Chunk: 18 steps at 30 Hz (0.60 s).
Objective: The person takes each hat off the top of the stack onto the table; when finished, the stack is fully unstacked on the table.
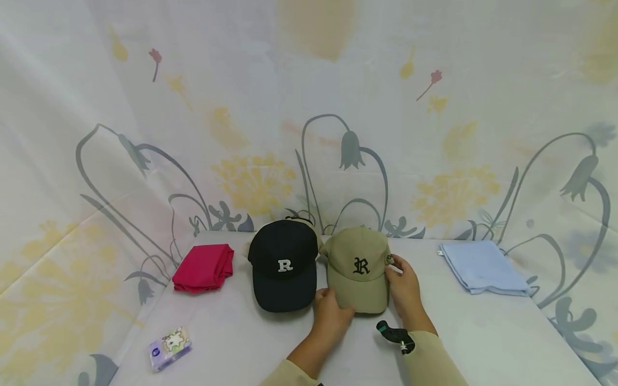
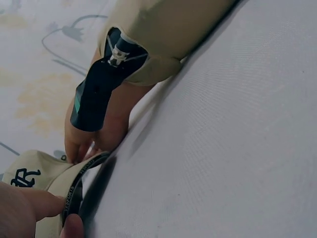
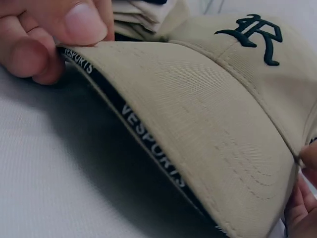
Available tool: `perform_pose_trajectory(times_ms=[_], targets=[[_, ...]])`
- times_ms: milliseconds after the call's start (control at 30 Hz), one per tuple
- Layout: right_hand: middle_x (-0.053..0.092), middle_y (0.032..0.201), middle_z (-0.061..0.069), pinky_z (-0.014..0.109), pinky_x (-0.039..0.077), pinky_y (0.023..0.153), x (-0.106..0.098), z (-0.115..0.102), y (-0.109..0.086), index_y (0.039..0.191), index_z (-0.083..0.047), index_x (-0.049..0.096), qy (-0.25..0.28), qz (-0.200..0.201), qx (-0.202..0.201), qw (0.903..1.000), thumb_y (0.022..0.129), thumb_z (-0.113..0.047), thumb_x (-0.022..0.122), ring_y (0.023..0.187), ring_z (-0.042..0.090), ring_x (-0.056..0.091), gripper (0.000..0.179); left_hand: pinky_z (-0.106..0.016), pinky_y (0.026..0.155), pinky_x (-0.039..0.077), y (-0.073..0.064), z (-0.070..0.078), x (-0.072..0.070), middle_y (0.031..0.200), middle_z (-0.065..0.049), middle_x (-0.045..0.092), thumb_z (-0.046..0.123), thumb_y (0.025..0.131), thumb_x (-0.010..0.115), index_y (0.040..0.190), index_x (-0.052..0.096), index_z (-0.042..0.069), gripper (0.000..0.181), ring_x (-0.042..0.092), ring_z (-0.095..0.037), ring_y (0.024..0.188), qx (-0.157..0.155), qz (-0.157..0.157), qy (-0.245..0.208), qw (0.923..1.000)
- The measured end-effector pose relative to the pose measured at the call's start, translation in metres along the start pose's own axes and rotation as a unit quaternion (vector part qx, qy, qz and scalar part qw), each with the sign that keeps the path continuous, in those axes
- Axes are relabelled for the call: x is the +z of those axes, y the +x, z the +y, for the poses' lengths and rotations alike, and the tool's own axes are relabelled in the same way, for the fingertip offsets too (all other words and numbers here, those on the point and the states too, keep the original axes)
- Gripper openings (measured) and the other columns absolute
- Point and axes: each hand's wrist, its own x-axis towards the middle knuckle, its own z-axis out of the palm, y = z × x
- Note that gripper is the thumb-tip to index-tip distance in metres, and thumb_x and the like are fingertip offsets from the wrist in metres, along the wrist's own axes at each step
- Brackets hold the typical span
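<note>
A beige baseball cap (image 1: pixel 357 252) with a dark letter R on its front sits in the middle of the table, its brim facing me. My left hand (image 1: pixel 332 315) pinches the brim's left front corner, thumb on top, as the right wrist view shows. At the cap's right side, my right hand (image 1: pixel 406 292) grips the edge where brim and crown meet. Lettering runs along the dark edge of the brim (image 3: pixel 208 129), which is tilted up off the cloth at the front. Left of it is a black cap (image 1: pixel 285 257) with a white R.
Beige edges show behind the black cap. A folded red cloth (image 1: pixel 203 268) lies at the left and a folded light blue cloth (image 1: pixel 483 267) at the right. Nearer on the left is a purple pack (image 1: pixel 170 348). Flower-printed fabric (image 1: pixel 309 134) hangs behind the white table (image 1: pixel 483 332).
</note>
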Motion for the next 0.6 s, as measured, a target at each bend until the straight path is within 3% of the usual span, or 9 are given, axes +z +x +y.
perform_pose_trajectory(times_ms=[300, 600], targets=[[0.029, 0.17, 0.017, 0.052, 0.036, 0.122, -0.0004, 0.0002, 0.0003, 0.167, -0.006, 0.019, -0.051, -0.05, -0.001, 0.9974, 0.109, -0.018, 0.054, 0.149, 0.038, 0.041, 0.068, -0.055, 0.109, 0.045, 0.0017, -0.0021, -0.0017, 0.134, -0.028, 0.049, 0.004, 0.08, 0.088, 0.135, 0.055, -0.019, 0.068, 0.05, -0.043, 0.128, 0.017, 0.003, 0.004, 0.9998], [0.029, 0.169, 0.022, 0.052, 0.036, 0.122, -0.0015, -0.0038, -0.0023, 0.166, 0.0, 0.018, -0.103, -0.045, 0.008, 0.9937, 0.108, -0.019, 0.055, 0.151, 0.041, 0.038, 0.071, -0.056, 0.111, 0.044, 0.0022, -0.0044, -0.0006, 0.137, -0.032, 0.047, 0.001, 0.081, 0.082, 0.139, 0.051, -0.02, 0.069, 0.048, -0.045, 0.132, 0.026, -0.007, -0.007, 0.9996]])
